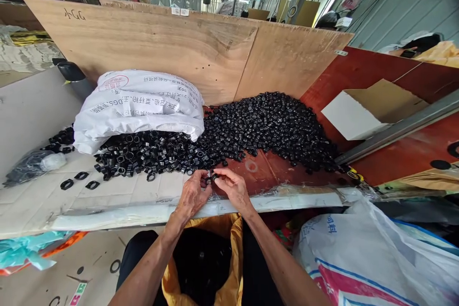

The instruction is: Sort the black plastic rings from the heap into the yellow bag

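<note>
Close together over the table's front edge, both my hands are closed on small black plastic pieces. My left hand pinches a black ring between thumb and fingers. In the fingertips of my right hand is a small black cap, touching or almost touching the ring; I cannot tell whether they are joined. Beyond the left hand lies a heap of black rings, partly under a white woven sack. A larger pile of black caps spreads behind the right hand. Below my wrists, a yellow sack gapes with dark contents.
Plywood boards wall off the back of the table. Several loose rings and a plastic bag of dark pieces lie at left. A cardboard box and metal bar stand right, above a large white sack.
</note>
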The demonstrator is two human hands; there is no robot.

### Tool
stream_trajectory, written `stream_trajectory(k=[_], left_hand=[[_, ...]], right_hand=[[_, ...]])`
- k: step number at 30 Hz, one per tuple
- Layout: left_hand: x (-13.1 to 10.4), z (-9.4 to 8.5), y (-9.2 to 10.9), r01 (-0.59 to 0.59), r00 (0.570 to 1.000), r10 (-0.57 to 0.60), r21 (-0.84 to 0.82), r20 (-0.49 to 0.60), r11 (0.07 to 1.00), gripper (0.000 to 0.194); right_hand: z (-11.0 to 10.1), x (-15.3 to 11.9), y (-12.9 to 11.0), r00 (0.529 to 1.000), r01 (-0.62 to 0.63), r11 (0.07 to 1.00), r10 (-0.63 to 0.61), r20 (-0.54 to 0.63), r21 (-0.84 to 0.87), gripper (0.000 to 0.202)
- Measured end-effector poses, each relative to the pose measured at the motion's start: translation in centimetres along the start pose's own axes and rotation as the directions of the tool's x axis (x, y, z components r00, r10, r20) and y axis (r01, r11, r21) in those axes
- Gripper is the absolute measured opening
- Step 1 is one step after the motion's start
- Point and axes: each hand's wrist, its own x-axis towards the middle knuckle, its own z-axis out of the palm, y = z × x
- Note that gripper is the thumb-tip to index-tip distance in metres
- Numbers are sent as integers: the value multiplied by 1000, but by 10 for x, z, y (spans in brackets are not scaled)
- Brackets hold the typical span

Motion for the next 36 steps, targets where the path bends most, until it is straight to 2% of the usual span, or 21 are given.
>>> stream_trajectory(k=[3, 7, 11, 16, 21, 24, 29, 33, 36], left_hand=[[-2, -4, 4, 1, 1000, 0, -50, 25, 999, 37], [-4, -7, 9, 14, 1000, -13, -127, 11, 992, 30], [-3, -3, 5, 11, 1000, -15, -186, -20, 983, 26], [-2, 2, -1, -6, 1000, 8, -193, 7, 981, 32], [-3, 2, -2, -24, 1000, 23, -222, -6, 975, 32], [-3, 2, -1, -38, 999, 35, -213, -18, 976, 32], [-4, 2, 0, -45, 997, 34, -187, -65, 981, 32], [-5, -1, 0, -41, 999, 38, -187, -19, 981, 33], [-5, -4, 1, -109, 994, 109, -162, -7, 981, 28]], right_hand=[[3, -3, 2, 1000, -4, 1000, 4, 11, -12, 21], [1, -3, 7, 999, -45, 999, 44, -29, -29, 24], [0, -4, 6, 1000, -3, 1000, 2, -17, -16, 23], [3, -6, 3, 992, 110, 993, -108, 58, -38, 20], [3, -6, 5, 999, 43, 993, -46, -29, -108, 22], [3, -6, 5, 994, 99, 989, -104, -33, -113, 15], [6, -8, 5, 983, 181, 970, -182, 10, -163, 17], [6, -9, 4, 983, 181, 962, -185, 0, -206, 13], [6, -9, 0, 978, 203, 954, -206, 5, -220, 13]])
